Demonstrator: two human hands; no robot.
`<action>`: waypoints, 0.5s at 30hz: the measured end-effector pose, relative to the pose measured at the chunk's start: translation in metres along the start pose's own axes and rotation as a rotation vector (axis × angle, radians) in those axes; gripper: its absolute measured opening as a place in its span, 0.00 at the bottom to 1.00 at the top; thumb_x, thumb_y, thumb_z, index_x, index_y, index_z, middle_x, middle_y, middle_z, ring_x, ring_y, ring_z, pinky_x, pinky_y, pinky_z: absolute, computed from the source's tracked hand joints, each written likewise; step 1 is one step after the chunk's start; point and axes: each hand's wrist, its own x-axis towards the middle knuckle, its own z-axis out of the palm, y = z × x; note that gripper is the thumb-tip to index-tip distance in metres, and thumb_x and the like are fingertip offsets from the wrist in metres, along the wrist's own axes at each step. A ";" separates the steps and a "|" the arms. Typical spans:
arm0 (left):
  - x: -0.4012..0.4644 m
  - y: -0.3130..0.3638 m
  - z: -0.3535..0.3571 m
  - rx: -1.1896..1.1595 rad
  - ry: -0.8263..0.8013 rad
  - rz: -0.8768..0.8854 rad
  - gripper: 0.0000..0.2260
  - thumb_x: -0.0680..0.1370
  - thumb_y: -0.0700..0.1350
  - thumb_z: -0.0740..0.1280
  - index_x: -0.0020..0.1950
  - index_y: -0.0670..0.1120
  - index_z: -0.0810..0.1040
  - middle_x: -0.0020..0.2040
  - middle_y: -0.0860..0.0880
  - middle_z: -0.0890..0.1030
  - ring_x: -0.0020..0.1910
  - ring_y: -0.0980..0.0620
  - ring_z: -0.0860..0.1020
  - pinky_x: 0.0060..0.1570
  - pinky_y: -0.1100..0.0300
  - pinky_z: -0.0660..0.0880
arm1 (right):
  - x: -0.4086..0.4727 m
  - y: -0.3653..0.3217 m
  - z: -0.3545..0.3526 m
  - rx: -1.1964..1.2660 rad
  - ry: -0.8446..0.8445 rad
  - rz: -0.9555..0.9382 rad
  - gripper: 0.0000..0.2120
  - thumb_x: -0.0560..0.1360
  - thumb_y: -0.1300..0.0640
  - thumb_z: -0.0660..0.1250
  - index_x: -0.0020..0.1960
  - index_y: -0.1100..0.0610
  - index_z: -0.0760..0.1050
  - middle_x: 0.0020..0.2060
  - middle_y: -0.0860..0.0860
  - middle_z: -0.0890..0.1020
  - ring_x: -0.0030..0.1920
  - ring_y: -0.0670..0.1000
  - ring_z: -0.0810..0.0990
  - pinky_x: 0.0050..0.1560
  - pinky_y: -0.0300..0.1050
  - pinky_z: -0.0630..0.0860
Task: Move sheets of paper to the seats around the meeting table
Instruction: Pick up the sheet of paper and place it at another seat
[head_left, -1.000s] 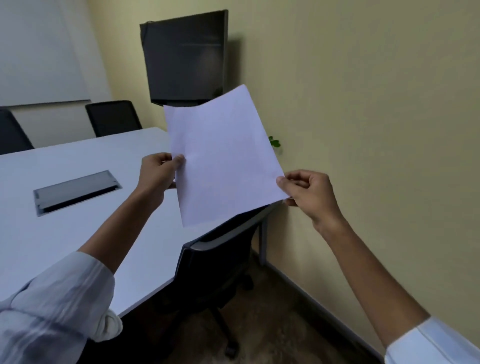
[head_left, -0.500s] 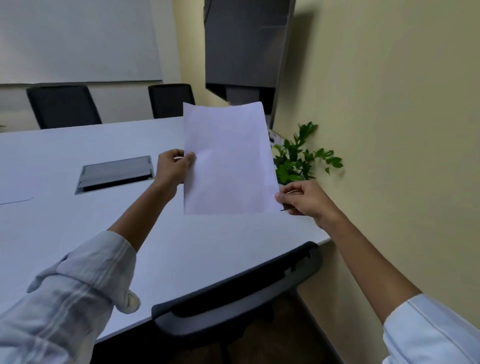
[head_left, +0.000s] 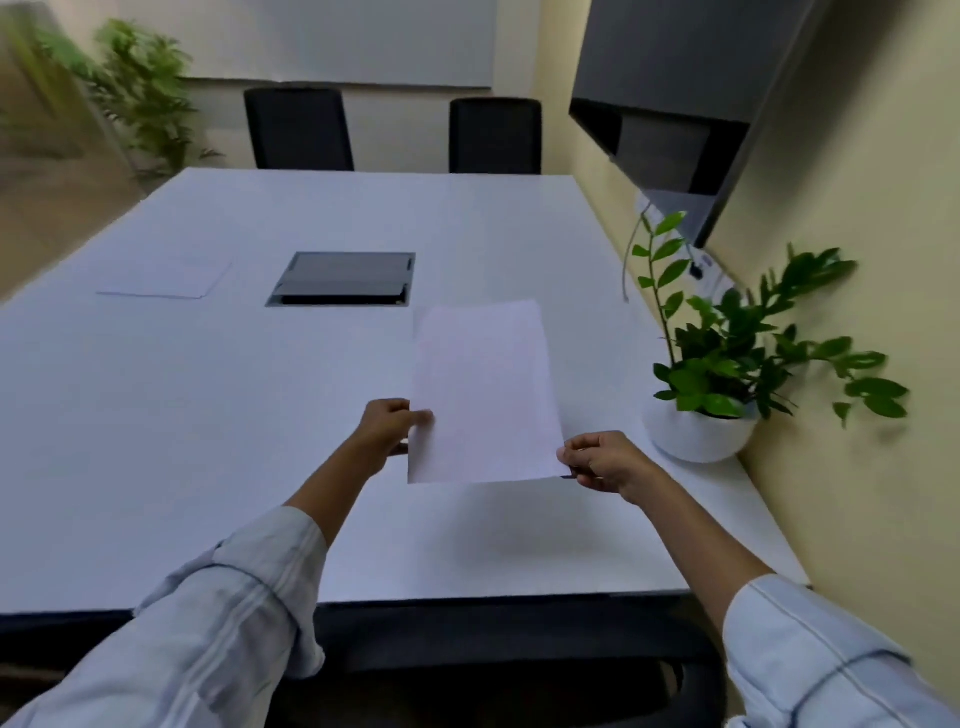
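Left hand (head_left: 387, 427): fingers curled, thumb tip pressed on top of the sheet of paper (head_left: 483, 395) at its left edge, low down; pinch closed on the edge. Right hand (head_left: 602, 460): fingers folded into a loose fist, thumb and forefinger nipped on the sheet's near right corner. Sheet is held between both hands, long axis running away from the person toward 12 o'clock, tilted up off the meeting table (head_left: 260, 415); a soft shadow lies on the tabletop at 6 o'clock from it, so it is apart from the surface.

Versus half a second ago: sheet was held more upright and higher in view; it now leans flatter, over the near right part of the table. View has swung left and down; both far chairs and the full table width now show.

Surroundings: a second sheet (head_left: 166, 280) lies flat on the table at 10 o'clock from the hands, well apart. Grey cable hatch (head_left: 345, 278) sits in the tabletop at 11 o'clock, just beyond the held sheet's far left corner. Potted plant (head_left: 727, 374) in a white bowl at 3 o'clock, on the table by the wall, near the right hand but not touching. Two black chairs (head_left: 298, 130) at the far end, 12 o'clock. Wall-mounted screen (head_left: 675, 104) at 1 o'clock. Blurred tall plant (head_left: 140, 88) in the far left corner. A dark chair back (head_left: 519, 639) at 6 o'clock, under the forearms, against the near table edge.
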 end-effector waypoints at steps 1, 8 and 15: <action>0.003 -0.009 -0.001 -0.026 0.011 -0.036 0.07 0.73 0.36 0.72 0.50 0.38 0.81 0.49 0.42 0.83 0.43 0.46 0.81 0.36 0.57 0.77 | 0.006 0.004 0.004 0.002 -0.006 0.014 0.03 0.74 0.62 0.74 0.43 0.58 0.81 0.32 0.52 0.79 0.30 0.46 0.78 0.33 0.34 0.80; 0.039 -0.067 -0.003 -0.109 0.118 -0.227 0.04 0.73 0.34 0.72 0.45 0.41 0.81 0.47 0.40 0.82 0.42 0.44 0.80 0.36 0.56 0.76 | 0.064 0.044 0.038 -0.073 -0.030 0.100 0.06 0.73 0.62 0.74 0.38 0.59 0.81 0.30 0.54 0.79 0.27 0.48 0.75 0.32 0.38 0.77; 0.086 -0.106 0.008 -0.096 0.176 -0.266 0.04 0.72 0.35 0.75 0.43 0.42 0.82 0.45 0.41 0.83 0.43 0.44 0.81 0.35 0.57 0.77 | 0.098 0.073 0.053 -0.106 0.032 0.148 0.06 0.74 0.60 0.74 0.39 0.59 0.81 0.30 0.53 0.79 0.28 0.47 0.76 0.28 0.36 0.76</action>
